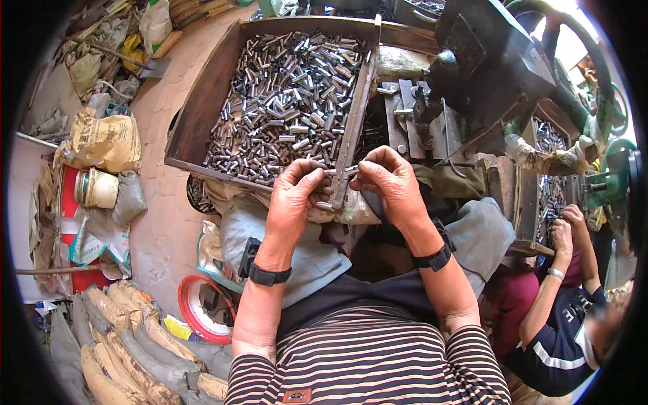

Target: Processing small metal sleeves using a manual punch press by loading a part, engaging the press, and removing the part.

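My left hand is closed, its thumb and forefinger pinching a small metal tube. Another short tube pokes out below its curled fingers. Just to the right, my right hand is closed too, with a small metal tube between thumb and fingertips. The two pieces point toward each other over the near right corner of a wooden tray. A heap of loose metal tubes fills that tray. Whether the two held pieces touch, I cannot tell.
A dark machine with a large handwheel stands at the right, plates at its base. Farther right, a co-worker's hands are at another tray of metal parts. Sacks and a red-rimmed round container lie at the left.
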Tool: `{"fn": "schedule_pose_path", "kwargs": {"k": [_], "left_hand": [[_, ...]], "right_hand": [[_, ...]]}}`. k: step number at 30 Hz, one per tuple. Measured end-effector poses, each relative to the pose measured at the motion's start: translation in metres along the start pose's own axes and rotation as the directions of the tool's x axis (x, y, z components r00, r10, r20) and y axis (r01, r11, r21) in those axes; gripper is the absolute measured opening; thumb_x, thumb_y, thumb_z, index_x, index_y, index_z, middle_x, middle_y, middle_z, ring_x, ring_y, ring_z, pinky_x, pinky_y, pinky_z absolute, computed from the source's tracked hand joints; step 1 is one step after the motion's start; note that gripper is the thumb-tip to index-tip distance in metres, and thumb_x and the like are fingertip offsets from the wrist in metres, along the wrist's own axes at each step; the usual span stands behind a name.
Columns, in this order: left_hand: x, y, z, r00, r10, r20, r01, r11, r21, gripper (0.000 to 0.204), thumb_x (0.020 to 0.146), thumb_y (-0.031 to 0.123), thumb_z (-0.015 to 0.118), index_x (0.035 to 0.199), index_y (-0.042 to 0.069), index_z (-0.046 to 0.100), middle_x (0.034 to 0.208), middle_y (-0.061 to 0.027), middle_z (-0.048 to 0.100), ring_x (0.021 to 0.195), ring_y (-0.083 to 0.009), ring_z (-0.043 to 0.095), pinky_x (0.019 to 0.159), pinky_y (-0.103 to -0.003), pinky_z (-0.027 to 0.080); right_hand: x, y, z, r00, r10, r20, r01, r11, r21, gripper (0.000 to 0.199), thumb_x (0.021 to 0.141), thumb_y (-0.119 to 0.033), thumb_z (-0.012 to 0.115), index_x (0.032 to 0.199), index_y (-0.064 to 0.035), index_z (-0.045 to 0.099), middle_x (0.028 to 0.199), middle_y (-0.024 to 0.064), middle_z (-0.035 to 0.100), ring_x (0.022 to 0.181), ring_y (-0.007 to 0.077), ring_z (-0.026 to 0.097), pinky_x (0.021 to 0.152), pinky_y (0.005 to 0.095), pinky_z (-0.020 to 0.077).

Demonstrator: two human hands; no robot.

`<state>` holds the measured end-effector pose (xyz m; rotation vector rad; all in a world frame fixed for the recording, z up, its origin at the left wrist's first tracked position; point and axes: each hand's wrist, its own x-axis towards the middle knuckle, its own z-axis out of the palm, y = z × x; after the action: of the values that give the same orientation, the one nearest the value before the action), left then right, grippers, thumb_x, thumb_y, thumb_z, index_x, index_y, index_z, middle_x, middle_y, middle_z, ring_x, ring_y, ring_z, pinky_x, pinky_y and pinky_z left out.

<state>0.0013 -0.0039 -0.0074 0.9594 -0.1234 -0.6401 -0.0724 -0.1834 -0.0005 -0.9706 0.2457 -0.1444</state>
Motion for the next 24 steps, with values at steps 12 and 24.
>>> {"fn": "schedule_pose_path", "kwargs": {"k": [12, 24], "left_hand": [[-0.006, 0.006, 0.015, 0.998, 0.047, -0.036, -0.042, 0.993, 0.109, 0.010, 0.090, 0.006, 0.060, 0.100, 0.003, 0.061, 0.090, -0.0038, 0.065, 0.078, -0.0108, 0.062, 0.070, -0.025, 0.053], [-0.016, 0.014, 0.000, 0.973, -0.109, 0.203, 0.046, 0.956, 0.290, 0.016, 0.091, 0.012, 0.062, 0.105, 0.004, 0.061, 0.088, -0.0002, 0.064, 0.078, -0.0071, 0.059, 0.070, -0.021, 0.048]], "right_hand": [[-0.003, 0.012, 0.012, 0.999, -0.001, -0.040, 0.005, 0.995, 0.102, 0.013, 0.089, -0.011, 0.065, 0.091, -0.0015, 0.057, 0.085, 0.0047, 0.060, 0.072, 0.0145, 0.064, 0.070, 0.0301, 0.0569], [-0.010, 0.008, 0.006, 0.908, 0.299, 0.293, -0.334, 0.940, 0.073, 0.015, 0.089, -0.015, 0.065, 0.091, -0.0013, 0.058, 0.077, 0.0040, 0.062, 0.069, 0.0105, 0.061, 0.065, 0.0253, 0.0526]]}}
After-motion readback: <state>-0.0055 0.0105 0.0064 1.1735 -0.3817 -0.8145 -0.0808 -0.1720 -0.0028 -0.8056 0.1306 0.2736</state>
